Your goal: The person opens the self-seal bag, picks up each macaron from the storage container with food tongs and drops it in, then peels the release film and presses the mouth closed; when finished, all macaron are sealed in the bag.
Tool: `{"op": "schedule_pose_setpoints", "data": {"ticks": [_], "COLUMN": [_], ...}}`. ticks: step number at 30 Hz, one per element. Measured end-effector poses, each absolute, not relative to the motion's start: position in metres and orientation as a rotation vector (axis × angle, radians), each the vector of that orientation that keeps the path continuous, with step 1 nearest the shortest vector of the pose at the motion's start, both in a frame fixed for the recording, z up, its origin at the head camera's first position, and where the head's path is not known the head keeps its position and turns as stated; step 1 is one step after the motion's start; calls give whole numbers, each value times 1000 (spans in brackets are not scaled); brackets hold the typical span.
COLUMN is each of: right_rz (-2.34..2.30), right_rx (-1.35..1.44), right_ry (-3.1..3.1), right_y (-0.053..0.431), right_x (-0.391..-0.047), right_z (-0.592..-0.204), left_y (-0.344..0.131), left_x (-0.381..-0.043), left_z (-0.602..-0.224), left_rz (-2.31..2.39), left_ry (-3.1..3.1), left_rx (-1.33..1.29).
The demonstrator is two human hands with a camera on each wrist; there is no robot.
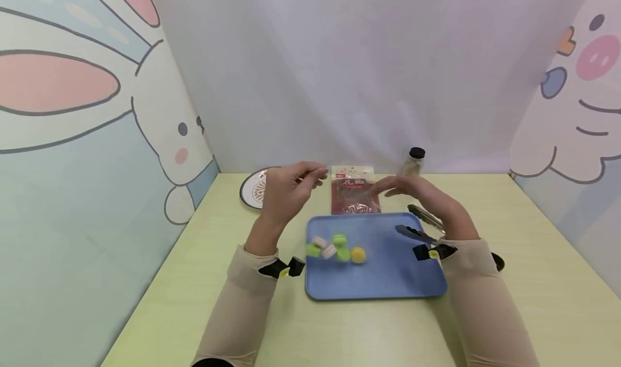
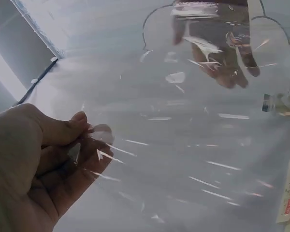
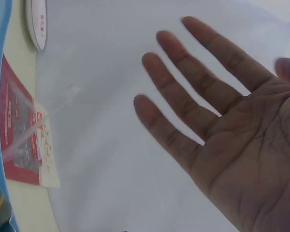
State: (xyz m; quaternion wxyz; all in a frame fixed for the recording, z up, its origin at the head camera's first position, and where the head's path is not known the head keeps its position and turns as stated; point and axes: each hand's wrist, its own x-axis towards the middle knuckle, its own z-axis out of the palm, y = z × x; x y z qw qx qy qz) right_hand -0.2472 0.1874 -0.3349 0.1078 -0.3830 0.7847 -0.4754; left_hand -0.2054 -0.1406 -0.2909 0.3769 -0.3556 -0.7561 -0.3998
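Note:
My left hand point(image 1: 290, 190) is raised over the left edge of the blue tray point(image 1: 388, 286), thumb and fingertips pinching a clear plastic film point(image 2: 183, 159). Only glints give the film away in the left wrist view; whether it is a flat sheet or a bag I cannot tell. Behind it, blurred, shows the other hand. With fingers spread and holding nothing, my right hand point(image 3: 241, 125) hovers above the tray's far right side. On the tray's left half lie several macarons point(image 1: 343, 254), green, pale pink and yellow.
Metal tongs with dark tips point(image 1: 416, 233) lie at the tray's right, partly hidden by the right wrist. Behind the tray are a red spice packet point(image 1: 353, 194) and a black-lidded jar point(image 1: 413, 162). A patterned plate point(image 1: 252, 190) sits back left, partly covered by the left hand.

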Motion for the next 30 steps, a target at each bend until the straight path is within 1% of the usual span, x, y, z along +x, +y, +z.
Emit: {"op": "schedule_pose_setpoints", "data": {"ticks": [3,8,11,15,19,23,27,30], "right_rz": [-1522,-1510,-1454,-1337,-1321,-1423,-1532,-1590], "right_rx": [-1137,-1247,-1223,-1207,-1048,-842,-777,-795], "right_ry": [2190,2160,2307,2657,2936,2919,2740,2677], "right_y": [188,186,176,156,144,144,153,159], "right_x": [-244,-233,-222,-212,-211,-218,-225,-226], "right_z": [-331,-325,-316,-306,-306,-312,-316,-314], "left_y": [-143,-146,-146,-147,-147,-148,-150,-152], "left_x": [-215,-221,-222,-221,-218,-213,-210,-210], "left_z": [-300,-306,-306,-304,-302,-299,-295,-294], "left_rz": [-1144,-1285,-1293,-1251,-1228,-1256,-1326,-1437], "left_ry": [-2017,-2091,-2109,-2119,-2120,-2115,-2105,-2100], "left_rx": [-834,-744,-729,-725,-725,-732,-746,-749]}}
